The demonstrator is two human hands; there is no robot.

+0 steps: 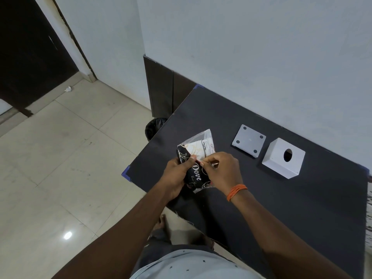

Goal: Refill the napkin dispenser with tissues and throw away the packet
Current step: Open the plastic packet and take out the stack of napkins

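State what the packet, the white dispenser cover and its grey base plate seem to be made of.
Packet: thin glossy plastic film, clear and crinkled at its ends. Dispenser cover: probably painted metal or plastic, smooth, matte, sharp-edged. Base plate: likely matte grey sheet metal, thin, with four dark pads.

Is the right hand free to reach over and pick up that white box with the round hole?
Probably not yet: the right hand is busy pinching the tissue packet. The white box sits close by with nothing between.

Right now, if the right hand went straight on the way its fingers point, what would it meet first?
Probably the left hand's thumb, just past the black-and-clear plastic tissue packet that the right hand pinches; depth is unclear.
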